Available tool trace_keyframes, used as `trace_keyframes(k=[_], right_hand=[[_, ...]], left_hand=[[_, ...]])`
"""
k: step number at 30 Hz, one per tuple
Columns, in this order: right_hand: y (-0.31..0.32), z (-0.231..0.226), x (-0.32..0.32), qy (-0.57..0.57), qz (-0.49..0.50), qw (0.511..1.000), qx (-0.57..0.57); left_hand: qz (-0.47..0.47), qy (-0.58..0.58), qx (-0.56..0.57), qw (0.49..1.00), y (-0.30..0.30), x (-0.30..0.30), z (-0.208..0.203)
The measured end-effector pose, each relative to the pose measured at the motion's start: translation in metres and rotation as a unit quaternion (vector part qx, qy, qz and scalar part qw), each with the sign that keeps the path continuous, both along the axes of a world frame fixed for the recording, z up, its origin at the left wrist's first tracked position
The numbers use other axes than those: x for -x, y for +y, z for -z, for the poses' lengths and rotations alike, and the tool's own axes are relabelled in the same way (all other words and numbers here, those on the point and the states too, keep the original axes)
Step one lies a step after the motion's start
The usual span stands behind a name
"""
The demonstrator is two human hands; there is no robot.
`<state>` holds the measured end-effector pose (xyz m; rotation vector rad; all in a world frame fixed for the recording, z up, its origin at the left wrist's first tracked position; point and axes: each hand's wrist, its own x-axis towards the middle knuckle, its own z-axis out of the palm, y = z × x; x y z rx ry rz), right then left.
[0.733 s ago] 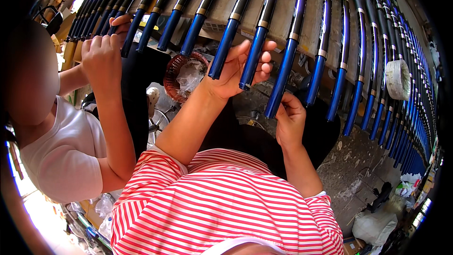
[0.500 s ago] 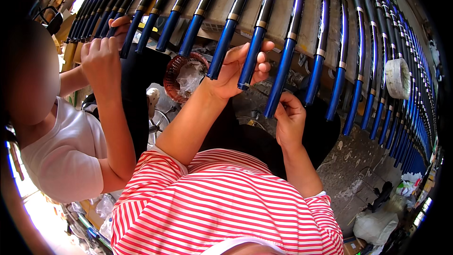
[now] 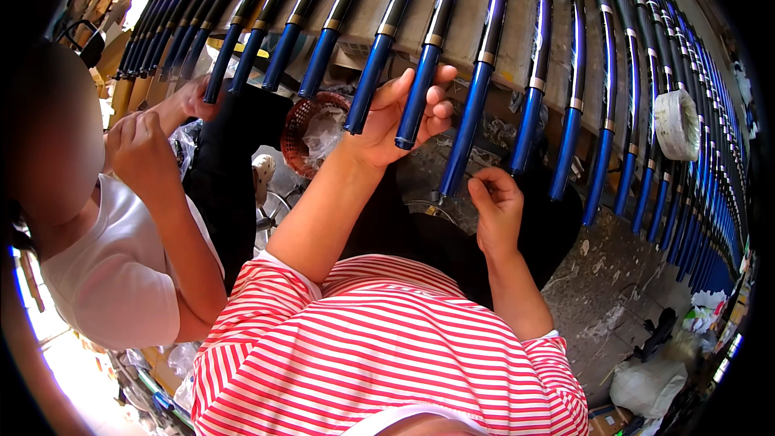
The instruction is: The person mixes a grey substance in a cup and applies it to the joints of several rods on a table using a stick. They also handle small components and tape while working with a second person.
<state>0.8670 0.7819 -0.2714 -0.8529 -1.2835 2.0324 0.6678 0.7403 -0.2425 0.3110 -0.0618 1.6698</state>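
Note:
A long row of fishing rods with glossy dark upper parts, gold-coloured bands and blue butt ends hangs out over the edge of a wooden bench. My left hand (image 3: 389, 127) comes up from below with its fingers curled round the blue end of one fishing rod (image 3: 420, 101); the thumb shows on one side, the fingertips on the other. Right of it, my right hand (image 3: 498, 203) is closed in a pinch just below the tips of two neighbouring rods. Whatever it pinches, if anything, is too small to see.
At left a co-worker in a white shirt sits with both hands (image 3: 133, 145) raised beside the rods. A red basket (image 3: 295, 136) with clear plastic stands beneath the bench (image 3: 517, 48). A white tape roll (image 3: 676, 125) hangs on a rod at right. White bags (image 3: 646, 387) lie lower right.
The rods sit slightly farther left in view, and my left hand stays on its rod. My right hand has come a little down, away from the rod end. The co-worker's hands have moved down and left.

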Motion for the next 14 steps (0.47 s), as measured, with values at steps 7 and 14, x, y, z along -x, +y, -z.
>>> trace_keyframes(k=[7,14], right_hand=[[-0.002,0.016,-0.074,-0.033,0.024,0.998,0.043],[-0.001,-0.018,-0.055,-0.009,-0.018,0.989,-0.147]], left_hand=[[-0.011,0.064,0.133,0.989,-0.002,-0.008,0.009],[0.046,0.048,0.043,0.997,0.018,-0.043,0.009]])
